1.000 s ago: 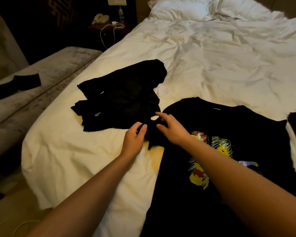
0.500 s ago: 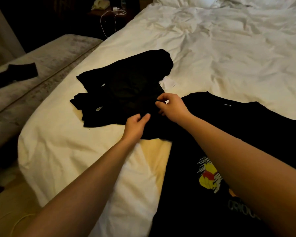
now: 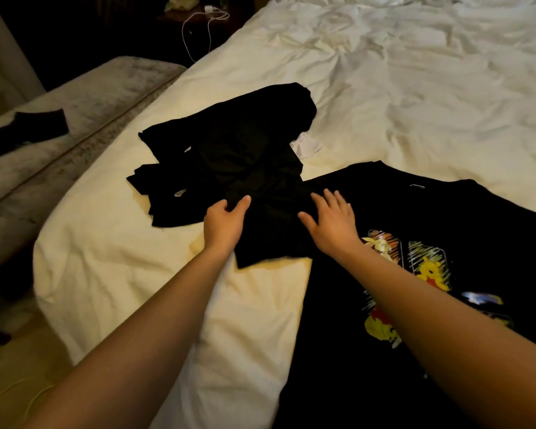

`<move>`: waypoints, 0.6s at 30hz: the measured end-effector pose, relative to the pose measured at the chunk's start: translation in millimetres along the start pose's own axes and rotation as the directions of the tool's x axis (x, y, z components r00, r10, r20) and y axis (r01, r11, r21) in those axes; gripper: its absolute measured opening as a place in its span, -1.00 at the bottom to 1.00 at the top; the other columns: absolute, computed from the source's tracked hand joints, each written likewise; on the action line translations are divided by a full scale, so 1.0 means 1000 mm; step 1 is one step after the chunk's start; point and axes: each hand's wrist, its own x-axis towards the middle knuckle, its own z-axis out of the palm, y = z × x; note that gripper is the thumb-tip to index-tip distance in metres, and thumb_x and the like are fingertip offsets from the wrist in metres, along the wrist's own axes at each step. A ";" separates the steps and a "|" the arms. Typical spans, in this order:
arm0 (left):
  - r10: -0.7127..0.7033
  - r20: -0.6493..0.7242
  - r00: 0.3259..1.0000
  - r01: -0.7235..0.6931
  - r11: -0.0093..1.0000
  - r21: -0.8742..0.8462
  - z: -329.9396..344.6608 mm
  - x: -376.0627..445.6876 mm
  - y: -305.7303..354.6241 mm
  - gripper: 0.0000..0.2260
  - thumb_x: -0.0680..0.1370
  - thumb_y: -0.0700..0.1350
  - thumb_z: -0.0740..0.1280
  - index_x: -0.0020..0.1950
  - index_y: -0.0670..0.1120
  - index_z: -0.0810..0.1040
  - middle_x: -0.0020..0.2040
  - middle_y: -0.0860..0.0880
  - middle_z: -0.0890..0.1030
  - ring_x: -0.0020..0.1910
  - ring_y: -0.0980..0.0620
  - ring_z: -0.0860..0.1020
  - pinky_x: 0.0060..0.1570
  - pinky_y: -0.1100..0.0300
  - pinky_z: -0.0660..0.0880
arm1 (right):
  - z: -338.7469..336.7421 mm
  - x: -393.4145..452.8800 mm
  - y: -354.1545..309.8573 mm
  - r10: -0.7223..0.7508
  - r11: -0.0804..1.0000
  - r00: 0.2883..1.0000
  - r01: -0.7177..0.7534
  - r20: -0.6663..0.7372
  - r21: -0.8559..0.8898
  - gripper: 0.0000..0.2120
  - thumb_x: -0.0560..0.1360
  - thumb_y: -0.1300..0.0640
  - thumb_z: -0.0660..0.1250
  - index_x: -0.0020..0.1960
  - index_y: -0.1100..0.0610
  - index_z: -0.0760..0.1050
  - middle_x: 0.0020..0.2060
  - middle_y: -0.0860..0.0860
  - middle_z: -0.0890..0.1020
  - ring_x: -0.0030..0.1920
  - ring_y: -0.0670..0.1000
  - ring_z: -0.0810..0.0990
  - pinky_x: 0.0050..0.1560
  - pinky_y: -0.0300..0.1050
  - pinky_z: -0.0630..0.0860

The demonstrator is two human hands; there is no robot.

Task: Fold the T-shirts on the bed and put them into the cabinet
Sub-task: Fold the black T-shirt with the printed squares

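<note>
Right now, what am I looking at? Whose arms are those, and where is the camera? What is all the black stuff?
No machine here: those are a person's two bare arms. The camera sits on the person's head and looks forward and down, so you see what they see.

The big white thing is a bed. On it lies a black T-shirt with a cartoon print, spread flat. Beside it is a pile of black clothes, with a white tag poking out.

The left hand has its grip on the shirt's black sleeve, thumb on top. The right hand lies flat on the shirt with its fingers spread.

To the left is a grey couch with a dark cloth on it. At the top hangs a white cable.
</note>
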 end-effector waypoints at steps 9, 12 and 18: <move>-0.042 -0.202 0.979 0.019 0.993 -0.118 -0.008 0.018 0.002 -0.57 0.68 0.05 0.21 0.47 -0.15 0.42 0.39 -0.14 0.51 0.38 -0.14 0.47 0.36 -0.06 0.43 | 0.008 0.000 -0.005 0.038 0.999 0.996 -0.035 0.075 -0.031 -0.27 0.62 -0.30 -0.02 0.62 0.03 -0.18 0.62 0.06 -0.08 0.60 0.07 -0.18 0.55 0.10 -0.19; 0.004 -0.141 0.990 -0.015 0.997 -0.076 -0.015 0.022 -0.004 -0.58 0.71 -0.02 0.18 0.52 -0.18 0.36 0.44 -0.11 0.46 0.42 -0.09 0.42 0.37 0.07 0.38 | 0.010 0.001 -0.004 0.043 0.988 0.990 -0.022 0.135 -0.152 -0.26 0.60 -0.36 -0.12 0.62 0.02 -0.20 0.61 0.06 -0.12 0.59 0.08 -0.26 0.53 0.14 -0.29; 0.041 -0.139 0.989 -0.052 0.995 -0.080 -0.019 0.030 -0.002 -0.76 0.70 -0.03 0.19 0.06 -0.17 0.55 -0.05 0.01 0.52 -0.05 0.04 0.48 0.00 0.12 0.37 | 0.009 0.009 -0.004 0.039 0.984 0.979 -0.004 0.200 -0.177 -0.28 0.60 -0.37 -0.13 0.62 -0.01 -0.15 0.61 0.07 -0.12 0.59 0.10 -0.25 0.52 0.17 -0.28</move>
